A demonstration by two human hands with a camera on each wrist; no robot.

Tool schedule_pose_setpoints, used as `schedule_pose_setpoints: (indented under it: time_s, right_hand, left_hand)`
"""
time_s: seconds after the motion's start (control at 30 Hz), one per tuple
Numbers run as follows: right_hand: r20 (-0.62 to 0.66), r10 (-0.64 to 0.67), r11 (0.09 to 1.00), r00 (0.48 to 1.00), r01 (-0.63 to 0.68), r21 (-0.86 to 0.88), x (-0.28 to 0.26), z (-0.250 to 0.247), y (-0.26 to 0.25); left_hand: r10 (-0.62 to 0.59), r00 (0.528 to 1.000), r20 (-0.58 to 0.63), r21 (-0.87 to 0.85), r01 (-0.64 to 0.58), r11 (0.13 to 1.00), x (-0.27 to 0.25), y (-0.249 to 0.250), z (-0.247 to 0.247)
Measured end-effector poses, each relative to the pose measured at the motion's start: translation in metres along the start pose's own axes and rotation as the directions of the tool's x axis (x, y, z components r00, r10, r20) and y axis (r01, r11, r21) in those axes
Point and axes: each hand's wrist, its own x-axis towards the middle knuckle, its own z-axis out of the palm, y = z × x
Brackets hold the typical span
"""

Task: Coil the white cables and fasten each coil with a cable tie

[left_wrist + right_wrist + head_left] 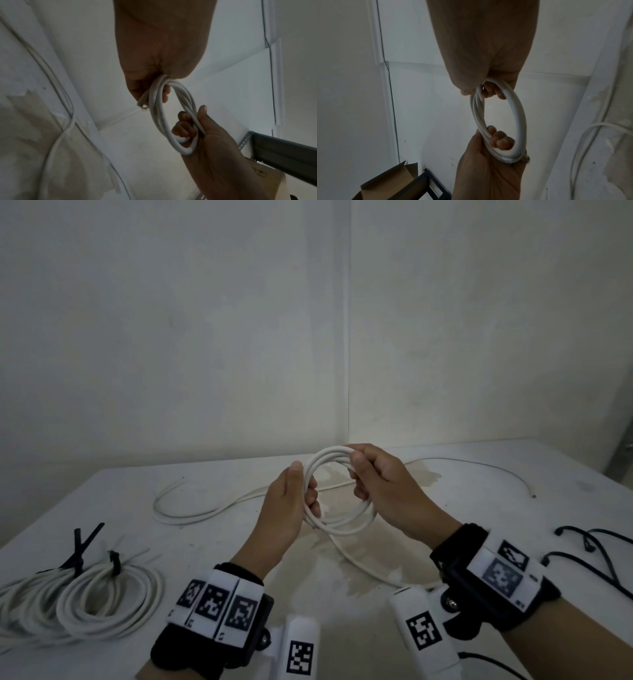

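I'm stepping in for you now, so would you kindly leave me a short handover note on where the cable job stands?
Left hand and right hand each grip opposite sides of the half-wound coil, held above the table.
Its uncoiled tail trails on the table toward the person.
Done: two tied coils at near left.
Left: finish winding, tie this coil; another loose white cable lies behind. Black ties sit beside the tied coils.
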Motion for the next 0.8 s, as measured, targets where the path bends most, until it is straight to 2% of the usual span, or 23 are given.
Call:
schedule_pose_setpoints:
  time_s: [0.07, 0.13, 0.23, 0.3, 0.37, 0.43, 0.5, 0.6, 0.7, 0.8]
  right_hand:
    - [-0.024, -0.002, 0.998, 1.000, 0.000, -0.059, 0.002, 0.001, 0.002]
    - [-0.020, 0.004, 0.990, 1.000, -0.007, -0.141, 0.003, -0.001, 0.002]
    - [0.086, 0.041, 0.974, 0.995, -0.020, -0.228, 0.003, -0.006, -0.001]
    - [0.156, 0.039, 0.944, 0.987, 0.015, -0.328, 0.002, -0.006, -0.004]
    - [0.164, 0.027, 0.933, 0.986, 0.034, -0.358, 0.002, -0.004, -0.004]
    - [0.123, 0.028, 0.963, 0.992, 0.007, -0.270, 0.001, -0.003, -0.002]
    - [0.033, 0.035, 0.993, 0.999, -0.032, -0.112, -0.001, 0.000, 0.000]
    - [-0.102, 0.106, 0.989, 0.989, -0.094, 0.118, -0.004, 0.008, 0.001]
    - [-0.201, 0.174, 0.955, 0.964, -0.115, 0.273, -0.003, 0.011, 0.000]
    - [-0.241, 0.199, 0.952, 0.950, -0.129, 0.279, -0.001, 0.008, 0.001]
  left_hand:
    - [0.009, 1.000, 0.027, 0.053, -0.011, 0.999, 0.001, -0.003, -0.003]
    - [-0.054, 0.996, 0.076, 0.066, 0.049, 0.997, 0.001, -0.001, -0.007]
    - [-0.176, 0.972, 0.156, 0.068, 0.167, 0.984, 0.003, 0.011, -0.011]
    - [-0.185, 0.963, 0.197, 0.095, 0.169, 0.981, 0.004, 0.016, -0.010]
    - [-0.170, 0.964, 0.206, 0.094, 0.154, 0.984, 0.001, 0.017, -0.002]
    - [-0.165, 0.975, 0.151, 0.015, 0.164, 0.986, -0.005, 0.013, 0.006]
    - [-0.161, 0.984, 0.079, -0.084, 0.167, 0.982, -0.011, 0.010, 0.014]
    - [-0.176, 0.984, 0.034, -0.212, 0.179, 0.961, -0.013, 0.010, 0.020]
    - [-0.172, 0.981, 0.093, -0.223, 0.189, 0.956, -0.010, 0.011, 0.021]
    - [-0.183, 0.964, 0.192, -0.171, 0.217, 0.961, -0.009, 0.012, 0.018]
